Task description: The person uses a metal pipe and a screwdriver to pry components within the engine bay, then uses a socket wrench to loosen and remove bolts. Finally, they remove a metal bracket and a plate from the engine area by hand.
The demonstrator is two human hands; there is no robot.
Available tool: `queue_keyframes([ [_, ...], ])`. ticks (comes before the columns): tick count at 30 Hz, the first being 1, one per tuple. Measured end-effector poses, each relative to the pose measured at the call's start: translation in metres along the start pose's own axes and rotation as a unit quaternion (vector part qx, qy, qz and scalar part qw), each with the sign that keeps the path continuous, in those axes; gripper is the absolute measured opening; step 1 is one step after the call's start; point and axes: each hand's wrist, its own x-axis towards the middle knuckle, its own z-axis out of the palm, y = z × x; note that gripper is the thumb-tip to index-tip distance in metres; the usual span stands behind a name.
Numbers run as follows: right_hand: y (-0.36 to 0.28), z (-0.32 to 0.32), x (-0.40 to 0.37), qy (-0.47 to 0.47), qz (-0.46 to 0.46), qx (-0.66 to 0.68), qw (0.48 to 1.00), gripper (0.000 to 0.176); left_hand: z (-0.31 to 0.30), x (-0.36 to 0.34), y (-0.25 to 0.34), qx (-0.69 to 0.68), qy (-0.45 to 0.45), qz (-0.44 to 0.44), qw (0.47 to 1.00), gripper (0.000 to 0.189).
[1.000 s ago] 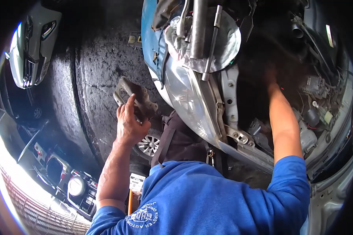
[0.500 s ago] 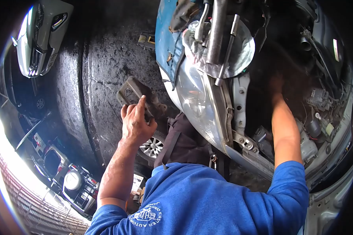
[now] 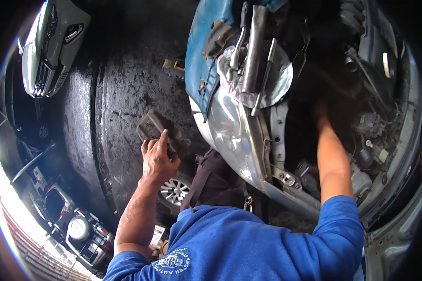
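Observation:
My left hand (image 3: 158, 161) grips a dirty metal bracket (image 3: 151, 125) with a rectangular opening, held over the floor left of the car. The index finger lies stretched along the bracket, and the other fingers curl at its near end. My right hand (image 3: 322, 114) is deep in the dark engine bay, past the headlight (image 3: 226, 129). Shadow hides its fingers and whatever they touch. Between my hands, on the car's front edge, a whitish round cloth or pad (image 3: 283, 70) bears a metal pipe (image 3: 255, 49), a long thin bar (image 3: 264, 77) and a wrench-like handle (image 3: 239, 49).
A blue cover (image 3: 197, 56) drapes the car's front, with a brown rag (image 3: 218, 38) on it. The metal front panel (image 3: 277, 136) borders the engine bay. A wheel (image 3: 174, 191) stands below my left hand. Other vehicles, including a white car (image 3: 56, 49), stand at left.
The view has shifted slightly, so the car and tools appear further left and lower. My left hand still holds the bracket, and my right arm stays inside the engine bay.

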Motion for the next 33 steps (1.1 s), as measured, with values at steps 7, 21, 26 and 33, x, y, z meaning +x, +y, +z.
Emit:
queue_keyframes([
  [7, -0.033, -0.09, -0.037, 0.007, 0.101, 0.18, 0.978, 0.046, -0.015, -0.017, -0.01, -0.017, -0.033, -0.035, 0.999, 0.082],
  [21, 0.057, -0.236, -0.217, 0.097, 0.176, 0.518, 0.831, 0.037, -0.022, -0.02, -0.032, -0.005, -0.045, 0.02, 0.999, 0.088],
  [26, 0.028, -0.249, -0.316, 0.167, 0.235, 0.63, 0.721, 0.033, -0.06, 0.004, 0.003, -0.061, -0.038, 0.091, 0.993, 0.088],
  [33, -0.051, -0.278, -0.394, 0.219, 0.221, 0.751, 0.583, 0.027, -0.108, 0.029, 0.105, -0.045, -0.009, 0.363, 0.93, 0.082],
])
